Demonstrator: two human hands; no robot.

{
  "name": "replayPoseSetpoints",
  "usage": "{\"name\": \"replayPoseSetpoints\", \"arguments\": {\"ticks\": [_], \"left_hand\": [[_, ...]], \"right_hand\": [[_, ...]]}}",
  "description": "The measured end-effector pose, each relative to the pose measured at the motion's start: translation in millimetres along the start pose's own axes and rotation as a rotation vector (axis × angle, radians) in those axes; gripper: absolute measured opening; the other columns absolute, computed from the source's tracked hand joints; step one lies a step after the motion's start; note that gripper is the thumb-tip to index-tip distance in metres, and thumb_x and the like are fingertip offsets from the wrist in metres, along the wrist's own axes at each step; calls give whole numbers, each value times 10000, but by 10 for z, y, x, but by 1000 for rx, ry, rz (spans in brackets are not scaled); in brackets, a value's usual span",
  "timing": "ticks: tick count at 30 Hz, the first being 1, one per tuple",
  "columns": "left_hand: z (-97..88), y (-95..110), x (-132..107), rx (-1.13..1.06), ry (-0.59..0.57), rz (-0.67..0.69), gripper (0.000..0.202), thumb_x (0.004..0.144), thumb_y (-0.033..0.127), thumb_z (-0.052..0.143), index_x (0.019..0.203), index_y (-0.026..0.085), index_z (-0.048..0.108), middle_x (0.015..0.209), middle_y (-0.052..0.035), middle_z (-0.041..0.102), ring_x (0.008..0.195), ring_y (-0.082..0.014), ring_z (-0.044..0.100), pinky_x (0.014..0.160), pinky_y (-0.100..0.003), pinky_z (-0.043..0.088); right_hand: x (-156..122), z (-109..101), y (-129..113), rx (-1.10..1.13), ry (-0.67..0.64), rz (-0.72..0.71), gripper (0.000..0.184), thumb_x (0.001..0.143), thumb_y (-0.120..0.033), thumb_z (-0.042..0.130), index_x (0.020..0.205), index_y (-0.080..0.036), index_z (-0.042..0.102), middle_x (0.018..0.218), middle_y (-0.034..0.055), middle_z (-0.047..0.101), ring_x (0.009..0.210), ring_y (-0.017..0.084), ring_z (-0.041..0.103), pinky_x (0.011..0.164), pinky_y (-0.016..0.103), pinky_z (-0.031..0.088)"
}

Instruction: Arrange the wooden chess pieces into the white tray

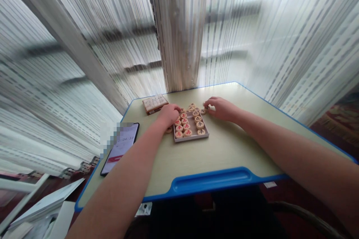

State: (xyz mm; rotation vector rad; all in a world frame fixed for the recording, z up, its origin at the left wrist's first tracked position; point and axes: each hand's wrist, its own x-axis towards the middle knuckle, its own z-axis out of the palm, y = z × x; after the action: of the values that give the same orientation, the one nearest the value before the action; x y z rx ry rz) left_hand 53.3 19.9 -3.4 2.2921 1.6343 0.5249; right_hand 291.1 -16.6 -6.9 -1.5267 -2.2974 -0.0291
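A shallow open box (191,139) holds round wooden Chinese chess pieces. Red-marked pieces (187,133) fill two columns on its left, and black-marked pieces (199,124) line the right side; the box floor shows between them. My left hand (169,114) reaches over the box's far left corner, fingers bent down and closed among the pieces; what they grip, if anything, is hidden. Beyond the far edge lie several loose pieces (192,105). To the right of these, my right hand (223,108) pinches a Chinese chess piece (207,107) between thumb and fingers, just above or on the table.
Behind my left hand sits a printed box lid (155,101). A phone (121,151) with a timer on its screen lies at the table's left edge. The table (224,153) has a raised blue rim and a blue front groove (211,180). Striped curtains (182,37) hang behind.
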Motion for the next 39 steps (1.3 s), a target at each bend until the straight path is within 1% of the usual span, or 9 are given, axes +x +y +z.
{"name": "replayPoseSetpoints", "arguments": {"ticks": [8,12,15,18,20,23,27,34,39], "left_hand": [[17,-23,12,-28,7,4,417,660,89,438,938,178,736,996,-63,716,968,-201,623,904,-281,461],[6,-6,0,-18,9,15,411,681,96,428,944,168,736,1024,-68,708,988,-210,618,920,-288,452],[9,4,-6,-23,2,28,396,733,134,414,971,165,728,1052,-69,700,995,-204,614,931,-284,440],[11,18,-17,-14,17,54,368,807,234,408,1003,168,712,1057,-77,697,974,-203,613,888,-284,449],[8,32,-29,8,55,68,376,838,325,404,976,159,711,999,-90,707,909,-205,619,819,-285,458],[-1,58,-47,27,120,69,455,855,435,371,864,141,718,803,-83,708,743,-189,604,684,-277,435],[6,87,-64,-32,106,73,584,851,545,323,757,123,716,582,-43,628,592,-155,540,571,-261,359],[30,89,-66,-106,54,103,618,834,587,337,682,115,706,524,-31,595,548,-136,499,547,-258,324],[10,114,-95,-198,-9,91,582,818,576,387,683,113,714,541,-30,608,544,-135,512,559,-254,354]], "right_hand": [[0,-11,11,-18,-48,21,254,763,-171,542,971,-191,686,1059,74,658,957,198,611,880,304,460],[-8,-21,-13,-24,-61,-22,343,755,-172,545,1074,-181,669,1128,93,637,1036,222,584,946,333,436],[-12,-25,-39,-6,-79,-70,332,759,-208,560,1069,-186,679,1127,98,641,1048,237,577,967,365,426],[-13,-23,-52,-2,-83,-78,290,787,-236,547,1029,-174,695,1101,107,652,1036,240,583,965,374,425],[-16,-18,-50,-4,-68,-65,303,799,-246,541,1053,-166,686,1116,113,647,1041,240,580,962,374,425],[-19,-5,-42,9,-54,-76,340,810,-276,541,1116,-186,659,1152,103,637,1050,236,570,956,382,424],[-11,19,-31,21,-60,-155,308,832,-292,514,1072,-193,680,1094,88,670,1003,232,587,936,392,425],[2,25,-37,20,-21,-171,239,819,-284,526,945,-184,702,956,77,702,909,233,595,882,375,445],[-6,3,-49,27,1,-149,235,787,-227,547,970,-182,687,996,90,684,950,238,576,896,378,442]]}}
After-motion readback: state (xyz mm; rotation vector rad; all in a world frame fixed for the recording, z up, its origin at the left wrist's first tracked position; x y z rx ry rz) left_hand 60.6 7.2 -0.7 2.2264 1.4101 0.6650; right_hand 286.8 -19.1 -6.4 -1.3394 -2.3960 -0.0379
